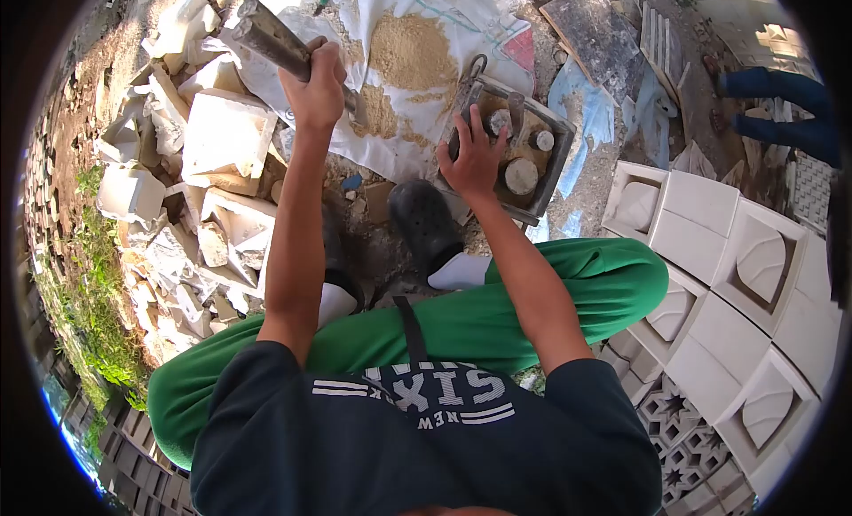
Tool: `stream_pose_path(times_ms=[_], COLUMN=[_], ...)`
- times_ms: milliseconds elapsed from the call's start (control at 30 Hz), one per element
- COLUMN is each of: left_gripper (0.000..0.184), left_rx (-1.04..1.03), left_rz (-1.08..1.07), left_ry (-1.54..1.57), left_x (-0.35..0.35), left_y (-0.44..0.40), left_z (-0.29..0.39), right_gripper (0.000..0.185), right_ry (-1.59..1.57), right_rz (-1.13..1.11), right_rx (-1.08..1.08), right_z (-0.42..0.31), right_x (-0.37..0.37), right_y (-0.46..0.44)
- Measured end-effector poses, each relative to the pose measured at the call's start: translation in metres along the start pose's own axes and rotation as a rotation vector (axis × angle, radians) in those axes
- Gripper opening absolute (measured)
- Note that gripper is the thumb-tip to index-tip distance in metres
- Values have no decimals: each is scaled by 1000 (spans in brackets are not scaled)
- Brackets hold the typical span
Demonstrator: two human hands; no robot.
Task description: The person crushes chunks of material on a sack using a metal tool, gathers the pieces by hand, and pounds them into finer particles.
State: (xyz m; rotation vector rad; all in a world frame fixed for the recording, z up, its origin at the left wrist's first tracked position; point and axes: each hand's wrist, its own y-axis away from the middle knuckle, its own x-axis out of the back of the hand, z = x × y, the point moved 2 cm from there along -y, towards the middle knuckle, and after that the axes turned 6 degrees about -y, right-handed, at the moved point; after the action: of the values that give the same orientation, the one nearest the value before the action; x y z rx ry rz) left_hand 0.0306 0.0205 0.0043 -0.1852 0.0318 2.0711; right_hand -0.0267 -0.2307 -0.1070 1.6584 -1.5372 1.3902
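Note:
My left hand [315,86] is closed round a thick grey bar [271,39]. The bar slants from the upper left down to a narrower end near the sand. My right hand [473,159] grips the near-left wall of a dark square mould [561,152], fingers spread over its inside and thumb toward the outside. Inside the mould stand several round pale pieces [521,175] on a brownish bed. A metal loop [479,65] sticks up at its far-left corner. What lies under my right palm is hidden.
Broken white blocks [226,139] are heaped at left. A sand pile [413,50] lies on a white sheet [373,152] ahead. At right are rows of pale moulded blocks [701,210], a stained board [590,37] and another person's legs [781,117]. My dark clogs [424,219] are close to the mould.

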Motion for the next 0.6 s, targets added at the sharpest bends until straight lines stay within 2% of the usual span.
stream_pose_path(times_ms=[100,167,233,300,433,467,500,600], left_gripper=[28,29,29,28,28,27,26,25], left_rx=[27,42,56,8,-11,23,9,7], left_rz=[13,41,69,45,32,48,128,70], left_ry=[-8,-162,-149,-1,133,158,-18,33], left_x=[8,6,2,3,10,15,14,17], left_y=[-6,-14,-16,-13,-8,-11,-6,-14], left_z=[-40,-51,-32,-11,-7,-36,-59,-55], right_gripper=[51,50,50,50,50,50,50,51], right_ry=[4,4,-8,0,-7,-6,0,5], right_rz=[1,34,58,46,-1,3,8,42], right_rx=[0,9,28,25,-4,-1,4,24], right_z=[0,-2,-2,3,1,2,1,-2], right_x=[2,3,4,3,1,2,3,2], right_y=[-1,-6,-3,-8,-2,-4,-3,-4])
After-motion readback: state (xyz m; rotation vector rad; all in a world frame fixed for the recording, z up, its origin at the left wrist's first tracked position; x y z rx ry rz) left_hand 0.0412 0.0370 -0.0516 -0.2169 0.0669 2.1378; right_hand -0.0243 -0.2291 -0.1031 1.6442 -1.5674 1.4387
